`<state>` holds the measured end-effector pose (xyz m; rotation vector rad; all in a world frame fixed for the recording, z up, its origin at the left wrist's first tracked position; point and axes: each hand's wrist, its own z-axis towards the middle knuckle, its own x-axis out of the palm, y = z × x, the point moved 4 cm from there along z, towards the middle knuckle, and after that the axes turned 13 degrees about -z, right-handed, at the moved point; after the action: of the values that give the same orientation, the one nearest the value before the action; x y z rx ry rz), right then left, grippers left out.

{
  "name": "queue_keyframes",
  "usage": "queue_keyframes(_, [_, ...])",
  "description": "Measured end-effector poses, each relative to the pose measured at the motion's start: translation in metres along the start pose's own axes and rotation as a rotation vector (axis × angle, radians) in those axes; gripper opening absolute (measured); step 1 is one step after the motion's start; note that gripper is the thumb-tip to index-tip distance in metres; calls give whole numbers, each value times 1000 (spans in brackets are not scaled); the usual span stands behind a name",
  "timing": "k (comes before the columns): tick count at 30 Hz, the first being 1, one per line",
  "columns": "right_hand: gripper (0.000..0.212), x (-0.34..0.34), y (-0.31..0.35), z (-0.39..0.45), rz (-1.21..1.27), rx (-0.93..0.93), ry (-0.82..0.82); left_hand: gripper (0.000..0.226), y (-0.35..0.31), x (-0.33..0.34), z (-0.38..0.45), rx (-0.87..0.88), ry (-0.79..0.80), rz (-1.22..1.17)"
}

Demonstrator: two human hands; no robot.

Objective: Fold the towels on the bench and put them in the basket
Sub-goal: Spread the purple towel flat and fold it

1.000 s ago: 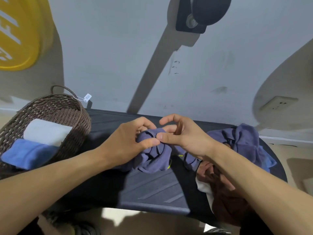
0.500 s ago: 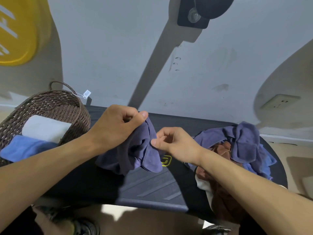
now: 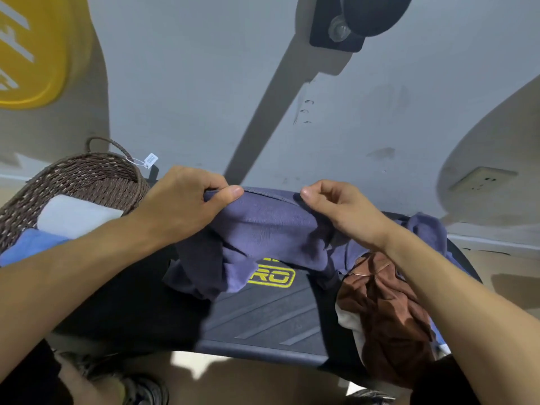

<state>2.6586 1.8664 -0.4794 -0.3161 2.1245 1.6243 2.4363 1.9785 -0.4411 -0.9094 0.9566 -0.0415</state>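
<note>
Step in hand: opening out the purple towel (image 3: 271,229) before folding. The left hand (image 3: 181,206) and right hand (image 3: 344,214) each pinched its top hem, holding it above the bench (image 3: 263,311) mid-length, lower part bunched. Next move likely needed the hem pulled taut, then laid flat. Basket (image 3: 96,182) sat at the bench's left end, holding folded towels. Brown towel (image 3: 385,311) heap crowded the right end.

- We take this for a gym: under the held towel (image 3: 263,229) lies a padded black bench (image 3: 263,317) with a yellow logo (image 3: 271,277).
- Above the grip, a black pad (image 3: 377,13) on a bracket.
- Far up-left, a yellow plate (image 3: 29,48).
</note>
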Motion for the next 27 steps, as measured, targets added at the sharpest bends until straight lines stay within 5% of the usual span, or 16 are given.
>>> queue_keyframes(3, [44,-10,-1,-2,-187,-49,120,49,3,-3,2,-7,-22,23])
queue_keyframes(7, [17,-22,-11,1,-479,-56,42,48,11,-7,5,-42,-49,39])
queue_keyframes(17, [7,-46,-16,-5,-359,-14,32,50,31,-11,10,-126,29,208])
queue_keyframes(22, [14,-35,3,-8,-205,-55,-84,43,46,8,1,-320,284,322])
queue_keyframes(24, [16,-19,11,-11,-121,-59,-58,39,40,21,-8,-308,339,128])
queue_keyframes(27, [16,7,26,-14,-29,-114,11,86,8,45,-12,-231,346,-415])
